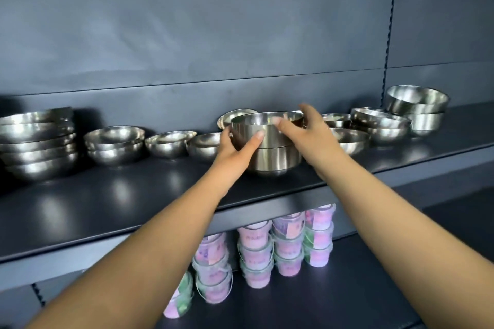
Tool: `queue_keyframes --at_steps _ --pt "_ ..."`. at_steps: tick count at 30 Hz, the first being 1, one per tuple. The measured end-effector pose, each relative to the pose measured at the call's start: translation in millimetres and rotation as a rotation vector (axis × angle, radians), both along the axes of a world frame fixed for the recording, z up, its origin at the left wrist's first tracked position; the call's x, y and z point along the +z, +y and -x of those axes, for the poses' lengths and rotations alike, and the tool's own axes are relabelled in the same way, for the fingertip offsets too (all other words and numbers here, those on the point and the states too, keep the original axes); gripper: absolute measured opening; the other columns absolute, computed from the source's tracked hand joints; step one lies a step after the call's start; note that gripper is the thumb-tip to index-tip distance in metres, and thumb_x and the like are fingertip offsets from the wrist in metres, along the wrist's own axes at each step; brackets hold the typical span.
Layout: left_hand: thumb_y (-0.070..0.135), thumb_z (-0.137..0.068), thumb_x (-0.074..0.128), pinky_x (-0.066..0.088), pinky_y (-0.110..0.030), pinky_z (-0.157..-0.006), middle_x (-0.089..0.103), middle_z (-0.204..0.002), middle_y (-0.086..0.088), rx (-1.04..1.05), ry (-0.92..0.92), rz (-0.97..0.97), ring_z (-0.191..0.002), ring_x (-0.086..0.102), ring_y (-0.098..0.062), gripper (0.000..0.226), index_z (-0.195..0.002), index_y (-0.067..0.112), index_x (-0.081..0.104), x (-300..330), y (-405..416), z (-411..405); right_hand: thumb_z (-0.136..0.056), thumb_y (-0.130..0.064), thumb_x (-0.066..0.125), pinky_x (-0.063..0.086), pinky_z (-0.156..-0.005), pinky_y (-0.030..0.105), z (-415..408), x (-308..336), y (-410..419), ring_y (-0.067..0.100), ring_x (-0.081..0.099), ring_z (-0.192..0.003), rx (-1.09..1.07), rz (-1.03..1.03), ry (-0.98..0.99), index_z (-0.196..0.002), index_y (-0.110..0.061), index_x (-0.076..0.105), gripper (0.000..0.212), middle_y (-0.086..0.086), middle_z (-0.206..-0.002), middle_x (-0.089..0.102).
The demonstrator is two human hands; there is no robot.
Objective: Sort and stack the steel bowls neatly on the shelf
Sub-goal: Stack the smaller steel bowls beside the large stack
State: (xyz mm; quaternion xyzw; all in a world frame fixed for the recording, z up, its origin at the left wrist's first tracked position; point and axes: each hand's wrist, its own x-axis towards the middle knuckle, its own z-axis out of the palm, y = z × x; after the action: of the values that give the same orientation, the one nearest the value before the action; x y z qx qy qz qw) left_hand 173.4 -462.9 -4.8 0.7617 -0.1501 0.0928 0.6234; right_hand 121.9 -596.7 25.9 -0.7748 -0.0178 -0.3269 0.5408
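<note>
On the dark shelf (133,195), both hands, left hand (235,145) and right hand (307,132), are gripping the top steel bowl (264,125), fingers curled round its wall, nested in another bowl (278,159).

Below the bowl shelf, a lower shelf (347,288) carries stacks of small pink and purple lidded tubs (287,247) standing side by side in columns, while a dark blue-grey back panel (187,21) rises behind, with a notched upright (389,35) at right.

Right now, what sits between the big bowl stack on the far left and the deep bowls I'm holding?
In the head view, three groups of shallow bowls stand between them.
</note>
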Motion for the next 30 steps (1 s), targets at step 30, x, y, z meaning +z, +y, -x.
queue_keyframes --at_steps 30 --pt "0.04 -0.086 0.059 0.037 0.003 -0.075 0.063 -0.106 0.011 0.414 -0.286 -0.044 -0.094 0.057 0.003 0.039 -0.117 0.017 0.054 6 187 104 -0.078 -0.022 0.069 0.048 -0.07 0.01 21 -32 174 -0.001 0.066 -0.083 0.665 -0.333 -0.101 -0.086 -0.027 0.068 0.009 -0.015 -0.085 0.073"
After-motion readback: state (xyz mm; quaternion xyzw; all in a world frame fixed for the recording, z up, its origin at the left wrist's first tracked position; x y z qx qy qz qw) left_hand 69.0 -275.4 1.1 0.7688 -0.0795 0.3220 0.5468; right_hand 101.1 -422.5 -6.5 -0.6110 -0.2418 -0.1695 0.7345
